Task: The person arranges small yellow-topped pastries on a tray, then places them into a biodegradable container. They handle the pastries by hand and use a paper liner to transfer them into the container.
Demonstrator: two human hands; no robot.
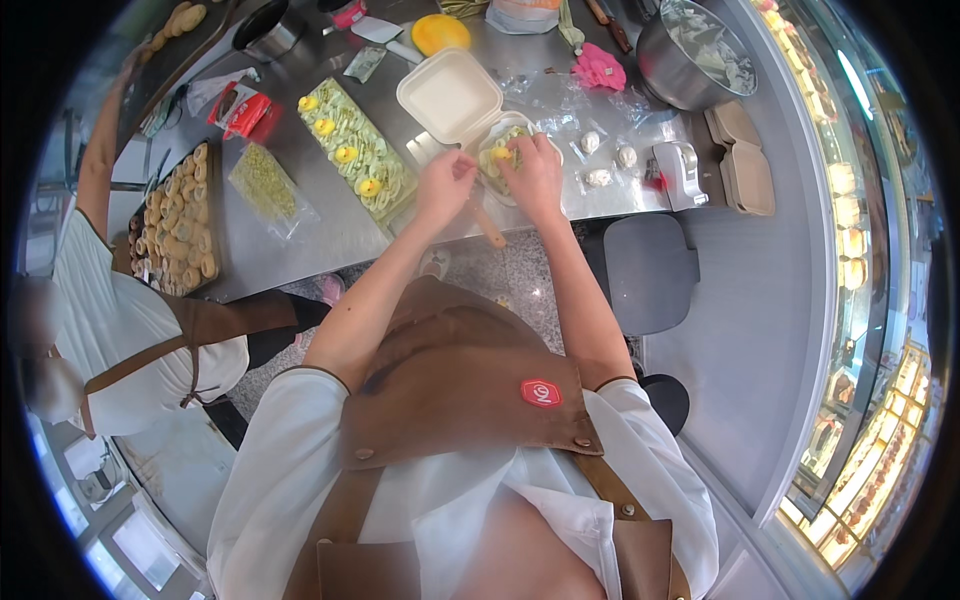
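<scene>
An open clamshell takeaway box [448, 94] lies on the steel table with its lid folded back. In its base sits a portion of cake [491, 166] with piped pale green cream and a yellow duck topper [500, 153]. My right hand [538, 176] reaches over the box, thumb beside the duck and fingers on the cake's far side; whether they grip it is hidden. At the box's left edge, my left hand [448, 184] has its fingers curled together, and their tips hide whatever is between them. A spatula's wooden handle [489, 227] passes beneath, between my hands.
Left of the box stands a long green-cream cake [356, 146] with several duck toppers. Bagged green crumbs [262, 184] and a tray of pastries [176, 225] lie beyond. On the right are a tape dispenser [679, 176], a steel bowl [694, 56] and a stool [649, 274]. A co-worker [142, 322] stands left.
</scene>
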